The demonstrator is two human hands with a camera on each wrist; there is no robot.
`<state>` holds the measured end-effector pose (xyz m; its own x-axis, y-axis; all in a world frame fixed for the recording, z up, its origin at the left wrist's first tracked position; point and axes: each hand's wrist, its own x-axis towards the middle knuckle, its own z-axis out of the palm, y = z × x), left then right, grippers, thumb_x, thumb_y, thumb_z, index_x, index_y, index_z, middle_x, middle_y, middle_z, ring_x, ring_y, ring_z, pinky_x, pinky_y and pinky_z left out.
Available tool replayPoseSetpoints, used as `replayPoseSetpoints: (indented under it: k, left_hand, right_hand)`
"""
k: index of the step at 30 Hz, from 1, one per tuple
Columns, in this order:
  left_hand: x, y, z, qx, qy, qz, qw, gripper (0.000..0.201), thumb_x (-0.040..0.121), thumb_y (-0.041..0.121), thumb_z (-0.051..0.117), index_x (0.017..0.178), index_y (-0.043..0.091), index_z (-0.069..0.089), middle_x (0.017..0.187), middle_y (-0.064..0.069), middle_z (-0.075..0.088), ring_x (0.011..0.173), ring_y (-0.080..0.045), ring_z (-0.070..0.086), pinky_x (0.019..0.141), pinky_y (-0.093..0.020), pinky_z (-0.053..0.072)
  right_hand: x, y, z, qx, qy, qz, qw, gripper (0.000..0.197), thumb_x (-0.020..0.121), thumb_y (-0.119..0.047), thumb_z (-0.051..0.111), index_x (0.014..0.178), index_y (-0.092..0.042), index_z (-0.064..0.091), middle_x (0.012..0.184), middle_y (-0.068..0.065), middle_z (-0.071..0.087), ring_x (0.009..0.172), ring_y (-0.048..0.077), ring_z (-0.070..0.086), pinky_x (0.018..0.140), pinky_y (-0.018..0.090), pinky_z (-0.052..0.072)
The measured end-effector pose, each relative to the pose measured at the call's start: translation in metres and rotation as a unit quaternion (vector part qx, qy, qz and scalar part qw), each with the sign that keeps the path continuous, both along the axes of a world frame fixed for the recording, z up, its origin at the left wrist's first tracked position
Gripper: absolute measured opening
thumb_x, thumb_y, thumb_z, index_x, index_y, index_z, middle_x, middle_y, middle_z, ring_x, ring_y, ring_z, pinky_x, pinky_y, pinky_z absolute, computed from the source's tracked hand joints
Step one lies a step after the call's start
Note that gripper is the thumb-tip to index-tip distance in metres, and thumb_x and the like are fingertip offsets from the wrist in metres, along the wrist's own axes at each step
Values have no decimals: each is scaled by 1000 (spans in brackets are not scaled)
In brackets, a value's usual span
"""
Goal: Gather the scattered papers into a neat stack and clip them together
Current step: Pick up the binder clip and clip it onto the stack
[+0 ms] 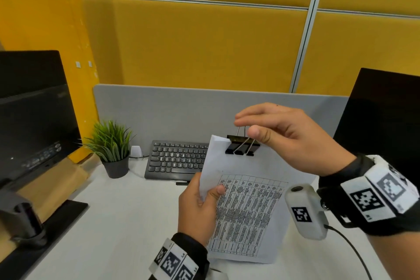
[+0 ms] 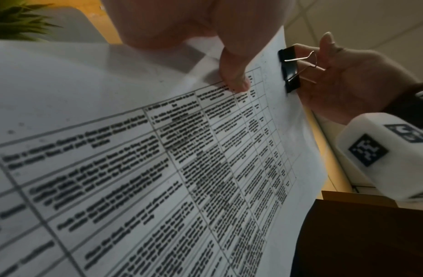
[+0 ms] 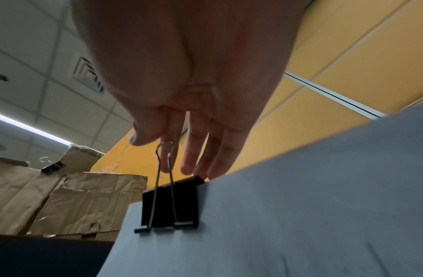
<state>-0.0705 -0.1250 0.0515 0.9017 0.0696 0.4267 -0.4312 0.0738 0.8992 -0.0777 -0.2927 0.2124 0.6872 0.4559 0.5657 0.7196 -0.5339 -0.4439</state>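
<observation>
Papers (image 1: pixel 245 207) are held up in a stack above the white bench (image 1: pixel 113 223), near its middle, with a black binder clip (image 1: pixel 242 146) clamped on their top edge. The head view shows the whole layout: the printed table on the front sheet, a keyboard (image 1: pixel 177 158) and a small potted plant (image 1: pixel 112 150) toward the far edge of the bench by the grey divider (image 1: pixel 170 109), and dark monitors at the left (image 1: pixel 34 109) and right (image 1: pixel 386 120) sides.

The left wrist view shows what the head view cannot: the clip's (image 2: pixel 289 70) two wire handles spread apart, one folded toward the printed face, the other standing off against the right hand (image 2: pixel 343 80). The right wrist view looks at the blank back of the stack (image 3: pixel 300 206), where one wire handle rises from the clip (image 3: pixel 170 204) up to the fingertips; it also shows brown paper bags (image 3: pixel 63 196) and a ceiling vent behind.

The left hand (image 1: pixel 200 209) grips the stack's left edge, thumb pressed on the printed face and fingers curled behind. The right hand (image 1: pixel 284 136) is mostly open, its fingers extended over the clip, while thumb and forefinger pinch the tip of the upright wire handle.
</observation>
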Motion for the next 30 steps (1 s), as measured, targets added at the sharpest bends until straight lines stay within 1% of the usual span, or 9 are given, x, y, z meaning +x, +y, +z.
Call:
replayPoseSetpoints:
  k: [5,8,11,13,16,20,23,26,30]
  left_hand:
    - [-6,0,4,0,-4,-21,1000,26,84,5,63,102,23,60,97,17,72,90,-2,67,73,-12,49]
    - [-7,-1,5,-4,-8,-18,1000,26,84,3,63,100,23,60,96,18,72,90,-2,68,73,-12,49]
    - [-7,-3,8,1,-22,-18,1000,29,84,1,63,102,25,61,95,16,72,89,-3,68,74,-14,51]
    - [-8,-5,9,15,-32,-22,999,26,84,9,65,102,28,62,96,16,72,89,-4,68,75,-18,52]
    - [-11,-7,10,21,-31,-35,999,24,77,23,65,100,29,64,95,9,73,88,-9,69,76,-27,55]
    - [-7,-1,13,25,-38,-35,998,30,69,43,69,97,33,64,93,6,72,84,-10,69,72,-29,57]
    - [-3,12,10,57,-26,-42,997,42,65,51,69,101,31,62,96,13,71,85,-5,68,70,-21,54]
    - [-4,20,2,91,-5,-31,995,36,71,54,66,102,35,65,97,18,72,91,-2,67,73,-15,50]
    - [-5,15,2,100,-11,5,995,16,85,36,65,100,35,64,91,25,71,83,1,67,65,-8,48]
  right_hand:
    - [6,-2,0,55,1,-6,998,28,90,-41,51,102,-25,71,111,-7,66,107,4,59,87,19,47]
    - [6,-4,2,48,78,2,996,37,78,-51,57,107,-31,67,117,-9,61,112,3,56,89,21,49]
    - [5,2,0,-93,127,-15,987,64,62,-53,71,122,-37,55,126,-18,49,119,-5,44,95,12,39]
    - [9,7,-6,-167,109,-57,978,78,55,-51,81,126,-35,50,121,-17,55,113,-1,49,96,18,41]
    - [11,9,-10,-133,113,-86,981,61,49,-42,90,103,-29,63,91,-8,69,86,10,62,79,35,51]
    - [6,11,-6,-102,89,-82,987,42,47,-34,92,75,-28,61,62,-7,59,57,5,51,52,20,39]
    - [0,10,3,-91,71,-97,989,43,45,-36,92,73,-26,60,61,-8,59,56,4,51,51,19,37]
    - [-1,8,10,-86,0,-166,982,46,44,-41,90,66,-30,51,60,-9,59,59,8,54,54,32,41]
    - [2,15,6,-77,-56,-220,971,51,43,-46,88,66,-30,46,60,-10,59,60,14,54,54,32,40]
